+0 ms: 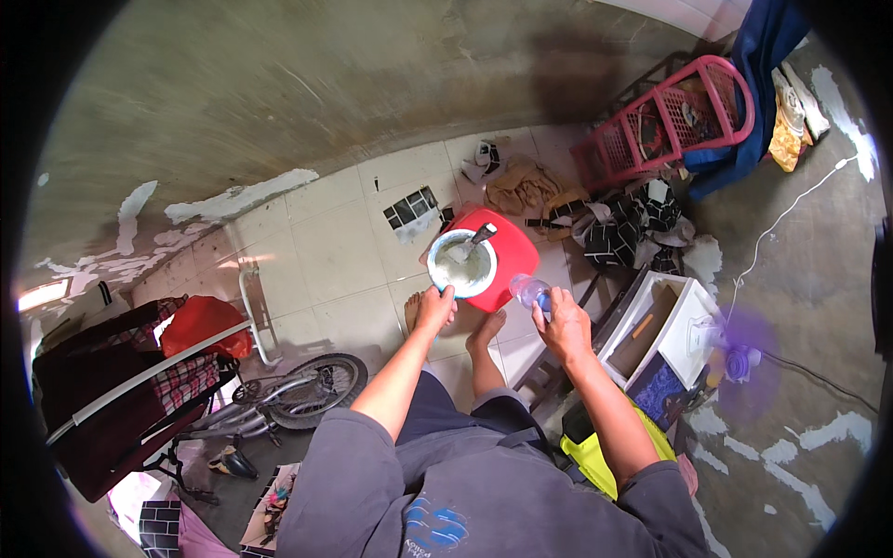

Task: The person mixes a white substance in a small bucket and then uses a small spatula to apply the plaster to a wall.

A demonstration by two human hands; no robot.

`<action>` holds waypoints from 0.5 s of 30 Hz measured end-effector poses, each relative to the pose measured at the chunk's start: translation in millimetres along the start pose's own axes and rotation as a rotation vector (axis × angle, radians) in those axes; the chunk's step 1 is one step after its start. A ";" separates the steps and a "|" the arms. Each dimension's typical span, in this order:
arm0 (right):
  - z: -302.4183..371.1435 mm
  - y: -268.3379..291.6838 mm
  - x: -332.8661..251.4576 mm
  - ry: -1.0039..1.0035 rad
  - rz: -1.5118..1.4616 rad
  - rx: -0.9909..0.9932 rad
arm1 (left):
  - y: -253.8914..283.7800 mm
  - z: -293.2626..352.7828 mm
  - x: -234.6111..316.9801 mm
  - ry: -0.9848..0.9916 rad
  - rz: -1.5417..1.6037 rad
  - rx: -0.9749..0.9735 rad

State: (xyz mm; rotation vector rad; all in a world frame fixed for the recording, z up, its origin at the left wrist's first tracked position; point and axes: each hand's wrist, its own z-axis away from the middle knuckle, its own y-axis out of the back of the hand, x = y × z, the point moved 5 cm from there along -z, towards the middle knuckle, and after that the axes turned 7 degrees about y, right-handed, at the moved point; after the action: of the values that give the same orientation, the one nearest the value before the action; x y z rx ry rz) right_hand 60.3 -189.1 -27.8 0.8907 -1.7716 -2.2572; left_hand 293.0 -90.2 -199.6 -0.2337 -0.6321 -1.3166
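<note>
A white bucket [462, 264] with a pale, wet-looking mix inside rests on a red plastic stool [513, 253]. Out of the mix leans a scraper [481, 234] with a dark handle, its blade end in the bucket. At the near side of the bucket, my left hand [435, 310] is closed on the rim. Just right of the stool, my right hand [564, 324] grips a clear plastic cup [526, 290], tilted toward the bucket. What the cup contains is hard to make out.
Crumpled black-and-white sheeting [625, 228] and brown cloth [526, 185] lie beyond the stool. A pink rack [672, 116] leans at the far right, near a white drawer unit [651, 321] and a purple fan [739, 361]. A bicycle [316, 391] stands at left.
</note>
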 end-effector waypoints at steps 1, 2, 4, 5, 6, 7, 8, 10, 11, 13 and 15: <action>6.1 3.9 0.4 -0.010 -0.001 0.006 | -3.7 -3.6 0.8 -0.003 -0.017 -0.006; 12.6 6.0 1.7 -0.020 -0.002 0.011 | -6.9 -6.1 0.6 -0.005 -0.033 -0.012; 22.9 7.8 3.7 -0.050 -0.007 0.007 | -12.6 -15.5 0.0 -0.014 -0.063 -0.043; 27.1 10.2 2.8 -0.067 -0.011 -0.002 | -15.2 -19.8 -1.0 -0.018 -0.077 -0.058; 31.4 11.6 3.1 -0.086 -0.014 -0.012 | -19.4 -23.9 -2.4 -0.021 -0.090 -0.075; 35.0 11.9 3.2 -0.092 -0.018 -0.009 | -23.0 -28.4 -3.6 -0.021 -0.076 -0.089; 38.0 11.7 3.0 -0.097 -0.022 -0.006 | -26.4 -32.8 -5.0 -0.021 -0.062 -0.103; 41.5 9.4 2.7 -0.112 -0.032 -0.009 | -32.3 -38.1 -3.8 -0.023 -0.060 -0.135; 42.6 8.2 2.3 -0.120 -0.037 -0.016 | -35.8 -39.9 -3.7 -0.024 -0.069 -0.153; 43.7 6.2 1.4 -0.126 -0.044 -0.026 | -40.3 -45.2 -5.5 -0.028 -0.115 -0.200; 42.2 4.4 0.4 -0.118 -0.050 -0.029 | -41.2 -53.1 -12.6 0.009 -0.136 -0.229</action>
State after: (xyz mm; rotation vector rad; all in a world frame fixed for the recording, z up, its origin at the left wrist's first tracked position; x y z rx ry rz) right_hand 36.8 -155.1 -18.3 0.8219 -1.7773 -2.4070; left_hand 268.4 -117.1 -257.4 -0.3765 -0.4950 -1.5216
